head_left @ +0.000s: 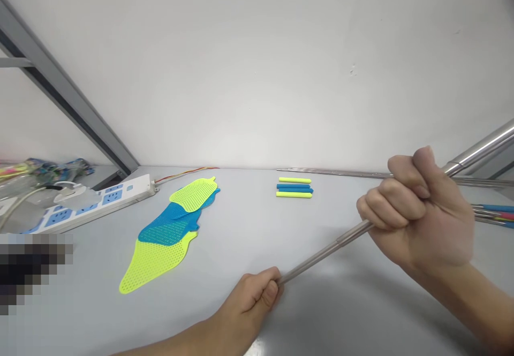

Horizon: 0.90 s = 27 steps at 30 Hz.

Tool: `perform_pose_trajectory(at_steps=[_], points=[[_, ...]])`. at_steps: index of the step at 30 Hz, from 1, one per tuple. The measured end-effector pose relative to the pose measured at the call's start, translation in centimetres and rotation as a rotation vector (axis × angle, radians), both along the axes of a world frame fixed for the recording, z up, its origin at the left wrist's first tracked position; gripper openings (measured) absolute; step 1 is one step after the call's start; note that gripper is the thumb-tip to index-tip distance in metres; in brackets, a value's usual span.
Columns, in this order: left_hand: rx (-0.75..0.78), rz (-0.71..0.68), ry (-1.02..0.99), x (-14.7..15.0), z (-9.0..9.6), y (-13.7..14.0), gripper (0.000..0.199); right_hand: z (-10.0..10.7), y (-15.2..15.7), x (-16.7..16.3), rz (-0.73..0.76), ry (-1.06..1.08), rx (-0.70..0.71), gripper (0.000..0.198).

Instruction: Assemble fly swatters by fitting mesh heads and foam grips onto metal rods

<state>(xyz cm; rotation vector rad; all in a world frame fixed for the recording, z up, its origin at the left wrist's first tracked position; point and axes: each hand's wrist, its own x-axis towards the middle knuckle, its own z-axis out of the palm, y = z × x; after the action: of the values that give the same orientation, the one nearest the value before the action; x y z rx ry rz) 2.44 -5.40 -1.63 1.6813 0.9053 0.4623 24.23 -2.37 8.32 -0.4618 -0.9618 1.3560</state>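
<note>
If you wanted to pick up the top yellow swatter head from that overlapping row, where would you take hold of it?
Probably at the narrow neck of the far yellow swatter head, coming from above at the wall end. That tab sticks out past the blue swatter head beneath, so fingers could pinch it alone; the flat mesh lies flush on the table.

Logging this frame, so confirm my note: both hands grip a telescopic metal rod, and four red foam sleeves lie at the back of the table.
One detail is wrong: the foam sleeves are yellow and blue, not red. The head view shows this. The left hand and right hand do grip the telescopic metal rod.
</note>
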Motion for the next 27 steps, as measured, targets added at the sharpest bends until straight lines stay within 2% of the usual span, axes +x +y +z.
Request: perform_pose_trajectory(at_steps=[9,21,27], points=[[-0.080,0.013,-0.031,0.14,0.10,0.11,0.032,0.00,-0.02,-0.07,0.023,-0.024,0.015,0.038],[-0.116,-0.009,-0.020,0.09,0.16,-0.02,0.033,-0.43,-0.18,-0.58,0.150,0.004,0.047,0.038],[-0.113,0.010,-0.040,0.34,0.26,-0.13,0.034,-0.82,-0.01,-0.75,0.116,-0.039,0.017,0.038]])
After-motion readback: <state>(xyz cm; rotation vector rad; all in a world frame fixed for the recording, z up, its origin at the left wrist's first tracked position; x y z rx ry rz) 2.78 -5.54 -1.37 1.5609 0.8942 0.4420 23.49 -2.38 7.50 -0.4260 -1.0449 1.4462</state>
